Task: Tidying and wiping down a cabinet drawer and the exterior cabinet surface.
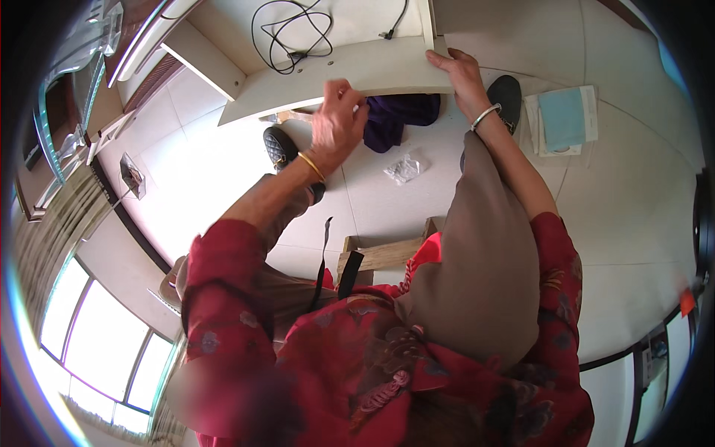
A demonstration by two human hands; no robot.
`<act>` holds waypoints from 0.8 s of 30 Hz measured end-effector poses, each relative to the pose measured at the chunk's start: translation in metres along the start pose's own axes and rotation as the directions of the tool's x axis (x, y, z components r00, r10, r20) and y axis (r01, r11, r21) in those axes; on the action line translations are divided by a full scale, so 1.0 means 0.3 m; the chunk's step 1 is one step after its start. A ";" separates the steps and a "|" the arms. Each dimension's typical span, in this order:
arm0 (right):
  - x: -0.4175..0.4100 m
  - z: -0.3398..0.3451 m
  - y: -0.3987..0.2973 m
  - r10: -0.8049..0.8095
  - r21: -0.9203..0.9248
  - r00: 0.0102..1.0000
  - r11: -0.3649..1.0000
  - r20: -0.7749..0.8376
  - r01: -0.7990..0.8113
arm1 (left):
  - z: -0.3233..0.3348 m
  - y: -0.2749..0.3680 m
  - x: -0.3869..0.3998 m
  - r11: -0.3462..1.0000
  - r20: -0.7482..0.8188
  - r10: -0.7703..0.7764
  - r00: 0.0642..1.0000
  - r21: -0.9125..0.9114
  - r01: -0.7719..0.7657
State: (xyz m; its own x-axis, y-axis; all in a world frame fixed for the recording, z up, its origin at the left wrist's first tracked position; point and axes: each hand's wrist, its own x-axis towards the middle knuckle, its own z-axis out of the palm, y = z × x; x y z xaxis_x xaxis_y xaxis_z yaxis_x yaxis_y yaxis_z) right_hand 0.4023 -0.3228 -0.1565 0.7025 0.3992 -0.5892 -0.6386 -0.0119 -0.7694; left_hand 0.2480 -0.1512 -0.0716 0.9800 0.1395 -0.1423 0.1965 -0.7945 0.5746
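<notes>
A light wooden furniture panel (385, 70) stands before me, part of an open cabinet frame with small round holes and side boards. My right hand (466, 78) grips its right corner, thumb on top; a silver bangle is on that wrist. My left hand (341, 120), with a gold bangle, is raised at the panel's near edge with fingers curled. Something small and white shows between its fingers, too small to name. A coiled black cable (290, 39) lies inside the frame, and a black plug (386, 34) hangs at its right.
Dark purple cloth (391, 117) lies under the panel. A clear plastic bag (405, 167) is on the tiled floor. At right lie a blue booklet (563, 118) and white papers. A low wooden stool (385, 254) is beneath me. My dark shoes (505, 98) flank the panel.
</notes>
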 end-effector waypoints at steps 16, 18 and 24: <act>0.020 -0.015 0.010 -0.024 -0.146 0.998 0.989 -0.066 0.014 | 0.019 0.104 -0.030 0.646 0.543 -0.511 0.666 -0.269 0.715; -0.014 0.002 -0.020 -0.049 -0.023 0.999 0.998 0.012 0.050 | -0.116 0.191 -0.056 0.479 0.282 -0.373 0.884 -0.757 0.444; 0.002 0.002 0.019 -0.166 -0.387 0.969 0.918 -0.184 0.084 | -0.230 0.126 -0.032 0.096 0.371 -0.450 0.812 -0.884 0.458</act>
State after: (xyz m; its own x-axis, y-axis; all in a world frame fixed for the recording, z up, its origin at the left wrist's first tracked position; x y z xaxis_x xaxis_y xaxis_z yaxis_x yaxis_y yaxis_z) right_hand 0.3989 -0.3220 -0.1609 0.8446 0.2195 -0.4884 -0.4060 -0.3320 -0.8514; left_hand 0.2484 -0.1417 0.0071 0.6949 0.2517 -0.6736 0.4963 0.5100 0.7026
